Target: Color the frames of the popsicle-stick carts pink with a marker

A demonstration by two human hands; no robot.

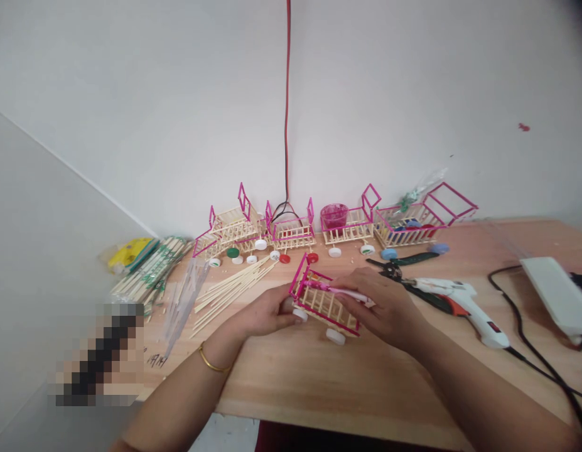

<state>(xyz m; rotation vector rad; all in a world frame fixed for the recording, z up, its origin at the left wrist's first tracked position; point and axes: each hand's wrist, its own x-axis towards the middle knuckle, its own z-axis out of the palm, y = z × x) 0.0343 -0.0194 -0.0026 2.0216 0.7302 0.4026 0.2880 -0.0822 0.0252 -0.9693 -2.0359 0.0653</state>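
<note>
My left hand [267, 312] grips the near left end of a small stick cart [331, 307] by a wheel. The cart has pale wooden slats, magenta-painted edges and white bottle-cap wheels, and it is tilted. In my right hand [378, 307] is a toothbrush [350, 292] with a pale pink handle and a magenta-coated head, which lies over the cart's inside near its upright magenta end. My right fingers wrap the handle and cover part of the cart's far side. Behind, a clear cup with magenta paint [334, 216] sits in another stick cart [351, 233].
More stick carts [293, 237] line the wall. Loose sticks [234, 289], clear glue sticks [184, 301] and bagged skewers [152, 270] lie left. On the right are green-handled pliers [415, 258], a corded glue gun [460, 301] and a white box [557, 295]. A pixelated patch hides the left corner.
</note>
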